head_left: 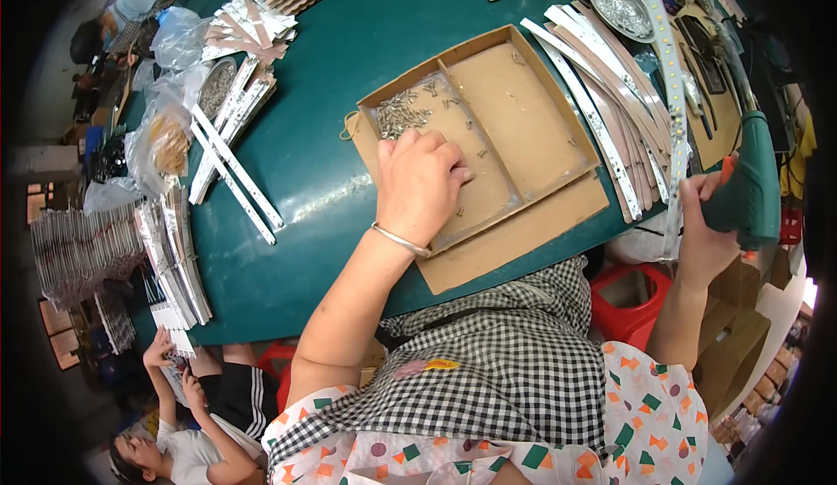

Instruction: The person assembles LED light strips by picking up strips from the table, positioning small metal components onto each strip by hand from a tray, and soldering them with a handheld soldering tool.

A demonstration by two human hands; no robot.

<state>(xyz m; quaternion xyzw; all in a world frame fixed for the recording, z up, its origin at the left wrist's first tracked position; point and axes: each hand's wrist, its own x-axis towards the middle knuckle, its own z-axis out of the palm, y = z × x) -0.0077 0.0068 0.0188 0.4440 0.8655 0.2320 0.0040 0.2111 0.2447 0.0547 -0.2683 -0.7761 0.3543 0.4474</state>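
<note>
Brown cardboard forms the shallow two-compartment tray [534, 110] that lies tilted on the green-topped desk [327, 80], in front of the person. A long divider [482, 141] splits it; the left compartment holds a heap of small silvery metal pieces [403, 114] at its far end, while a few more lie scattered in both compartments. Along the tray's near side extends a flat brown cardboard flap [514, 239].

The left hand [423, 178], with a silver-coloured bangle [401, 240] at its wrist, reaches into the left compartment. Its fingers are curled beside the heap, the thumb near them—whether a piece is pinched cannot be told, since the back of the hand hides the fingertips. The right hand [711, 239] is well apart from the tray, beyond the desk's right edge, closed around a green pistol-shaped power tool [757, 184] with an orange trigger. A long pale strip dotted with small yellowish squares [671, 101] passes just beside this hand; contact is unclear.

Right of the tray lie white and brown curved flat strips [602, 110], with a round metal bowl [590, 4] beyond them. Left of it, two narrow white perforated strips [235, 176] lie near clear plastic bags [179, 40].
</note>
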